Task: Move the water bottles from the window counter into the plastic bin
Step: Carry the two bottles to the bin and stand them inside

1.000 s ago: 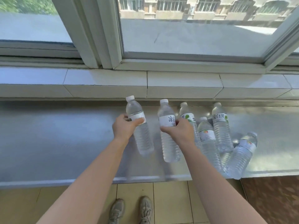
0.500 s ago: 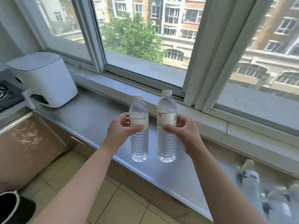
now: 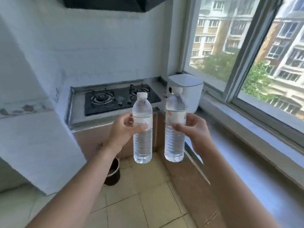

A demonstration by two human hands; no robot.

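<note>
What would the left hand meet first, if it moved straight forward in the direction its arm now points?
Probably the cabinet front below the gas stove, though depth is unclear. The left hand, holding a water bottle, points up and away over open floor first.

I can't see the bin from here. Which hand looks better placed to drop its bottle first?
Neither clearly. The left hand and right hand each grip an upright bottle, left and right, level and side by side over the floor. No bin shows.

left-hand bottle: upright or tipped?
Upright: left hand grips the left bottle at its label, white cap on top, base hanging free.
</note>
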